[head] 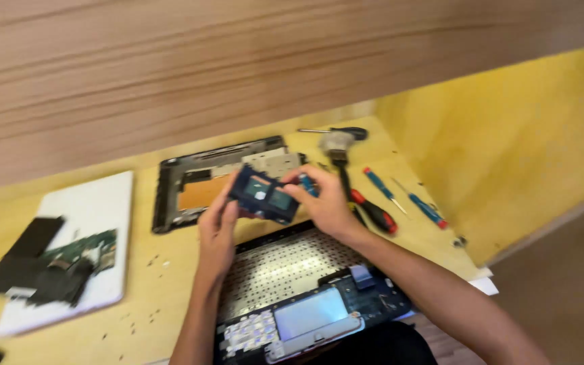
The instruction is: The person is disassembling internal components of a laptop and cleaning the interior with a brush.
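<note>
Held between both hands above the desk (136,284), a dark blue circuit board (265,195) sits tilted toward the camera, over the gap between an empty laptop shell (170,196) and an upturned keyboard panel (285,267). The left hand (219,226) pinches its lower left corner; the right hand (326,203) grips the right edge, fingers closed on it, with something small and blue tucked between them that I cannot identify. The board is rectangular, with a square chip near the middle and a paler patch beside it; blur hides finer detail. A slip looks like the likeliest trouble: held only at its edges, the board could drop onto the keyboard panel, or flex if squeezed. Loose screws (153,260) dot the desk and could scatter. Screwdrivers (400,196) lie to the right, and a second board (79,250) rests on a white lid (103,203) to the left.
</note>
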